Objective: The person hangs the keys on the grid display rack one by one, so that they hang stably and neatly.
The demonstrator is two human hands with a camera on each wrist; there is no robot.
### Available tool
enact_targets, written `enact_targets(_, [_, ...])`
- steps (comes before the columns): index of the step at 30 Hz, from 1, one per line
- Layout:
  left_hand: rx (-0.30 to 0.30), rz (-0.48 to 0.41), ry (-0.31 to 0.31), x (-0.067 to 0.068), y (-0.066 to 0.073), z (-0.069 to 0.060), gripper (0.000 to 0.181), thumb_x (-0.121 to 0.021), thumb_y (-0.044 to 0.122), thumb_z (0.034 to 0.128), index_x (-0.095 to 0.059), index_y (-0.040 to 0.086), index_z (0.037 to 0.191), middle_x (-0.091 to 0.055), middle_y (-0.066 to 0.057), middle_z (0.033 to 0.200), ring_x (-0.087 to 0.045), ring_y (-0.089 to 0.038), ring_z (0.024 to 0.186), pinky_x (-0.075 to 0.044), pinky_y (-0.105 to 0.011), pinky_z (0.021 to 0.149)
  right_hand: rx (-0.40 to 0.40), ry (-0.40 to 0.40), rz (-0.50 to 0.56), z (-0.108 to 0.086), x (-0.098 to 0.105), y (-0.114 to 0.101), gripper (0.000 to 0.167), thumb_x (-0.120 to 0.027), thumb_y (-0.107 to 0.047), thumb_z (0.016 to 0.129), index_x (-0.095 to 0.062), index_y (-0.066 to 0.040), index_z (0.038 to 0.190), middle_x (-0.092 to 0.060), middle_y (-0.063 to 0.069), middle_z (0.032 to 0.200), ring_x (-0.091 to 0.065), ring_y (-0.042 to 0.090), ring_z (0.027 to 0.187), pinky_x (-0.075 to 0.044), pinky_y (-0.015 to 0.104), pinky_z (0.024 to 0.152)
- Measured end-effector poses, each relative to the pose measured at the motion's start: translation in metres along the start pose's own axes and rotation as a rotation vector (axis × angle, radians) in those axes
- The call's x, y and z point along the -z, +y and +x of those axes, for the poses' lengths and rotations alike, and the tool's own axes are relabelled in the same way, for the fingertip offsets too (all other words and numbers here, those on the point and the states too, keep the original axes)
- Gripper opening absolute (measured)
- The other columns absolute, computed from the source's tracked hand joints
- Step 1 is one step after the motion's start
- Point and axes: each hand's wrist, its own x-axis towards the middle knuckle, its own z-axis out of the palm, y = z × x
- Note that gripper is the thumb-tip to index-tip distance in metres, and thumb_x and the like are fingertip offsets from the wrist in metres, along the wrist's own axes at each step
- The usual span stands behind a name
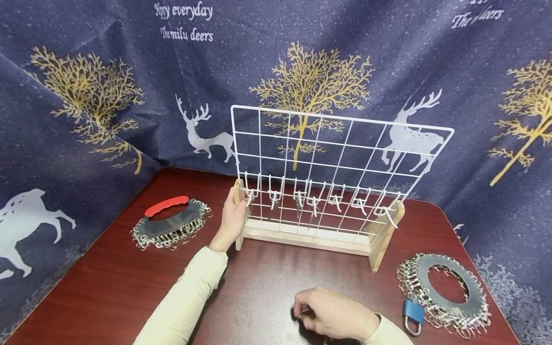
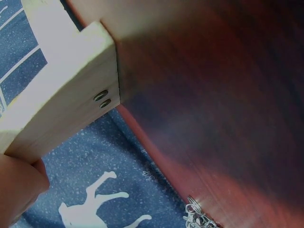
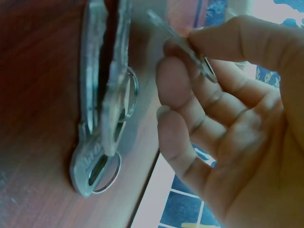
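The left hand (image 1: pixel 234 218) reaches forward at the end of an outstretched arm in a pale sleeve (image 1: pixel 185 290), and its grip is clamped on the upper part of the wooden end post (image 2: pixel 76 95) of the rack. That post stands at the rack's left end, and the left wrist view shows two screw heads (image 2: pixel 101 95) in its outer face. The right hand (image 1: pixel 331 311) is nearer the body, low over the desk (image 1: pixel 258 287) in front of the rack, coming in from the right with the palm turned down and to the left. Its grip is together on a small metal key (image 3: pixel 185 47), pinched between the thumb and the fingertips; the other fingers bend loosely inward. The right wrist view shows the pinched key aslant and apart from the loose keys (image 3: pixel 88 168), which lie on the desk beside the fingers. Above the rack's wooden base rail (image 1: pixel 306 238) stands a white wire grid (image 1: pixel 321 115), tilted, with a row of white hooks (image 1: pixel 336 200) along its lower part. Right of the right hand lie a blue padlock (image 1: pixel 414 312) and a grey ring (image 1: pixel 424 278) fringed with small metal loops; a red-handled holder (image 1: pixel 167 205) with a similar fringe lies left of the rack.
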Motion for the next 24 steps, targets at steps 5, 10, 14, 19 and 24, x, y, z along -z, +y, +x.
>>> enact_targets(5, [0.015,0.011,-0.007,0.0,0.007,-0.002,0.018,-0.048,0.0,0.0945,-0.052,-0.001,0.112,-0.059,-0.023,0.108,-0.057,-0.032,0.1,-0.046,-0.037,0.084,0.012,0.019,0.001,0.002,0.005,0.0,0.007,-0.067,-0.015,0.091,-0.068,-0.021,0.088,-0.059,-0.023,0.077,-0.049,-0.012,0.066,-0.04,0.007,0.061])
enact_targets(10, [0.003,0.021,-0.019,0.003,0.032,-0.013,0.018,-0.047,-0.002,0.0935,-0.05,-0.005,0.111,-0.058,-0.024,0.104,-0.057,-0.035,0.095,-0.047,-0.036,0.08,-0.003,0.1,-0.005,0.001,0.015,-0.001,0.005,-0.066,-0.027,0.091,-0.071,-0.025,0.089,-0.064,-0.025,0.08,-0.048,-0.014,0.066,-0.044,0.016,0.069])
enact_targets(14, [-0.014,0.005,-0.025,0.004,0.04,-0.016,0.018,-0.046,-0.001,0.0935,-0.049,-0.007,0.111,-0.058,-0.024,0.103,-0.056,-0.038,0.093,-0.048,-0.039,0.079,-0.019,0.185,-0.006,-0.001,0.022,0.001,0.004,-0.068,-0.033,0.088,-0.07,-0.03,0.086,-0.063,-0.028,0.078,-0.044,-0.013,0.059,-0.045,0.024,0.072])
enact_targets(19, [-0.011,0.011,-0.02,0.005,0.042,-0.018,0.017,-0.047,-0.001,0.0935,-0.05,-0.004,0.11,-0.059,-0.024,0.104,-0.057,-0.033,0.094,-0.047,-0.035,0.08,-0.008,0.284,0.036,-0.001,0.028,0.004,0.004,-0.071,-0.03,0.087,-0.068,-0.031,0.084,-0.06,-0.027,0.083,-0.051,-0.006,0.069,-0.047,0.023,0.067])
enact_targets(24, [-0.006,0.015,-0.017,0.004,0.04,-0.017,0.018,-0.047,-0.003,0.0934,-0.051,-0.004,0.111,-0.059,-0.023,0.106,-0.057,-0.029,0.097,-0.045,-0.03,0.08,0.074,0.409,0.079,-0.002,0.031,0.007,0.006,-0.073,-0.02,0.086,-0.069,-0.025,0.086,-0.057,-0.015,0.089,-0.054,-0.001,0.077,-0.049,0.021,0.063])
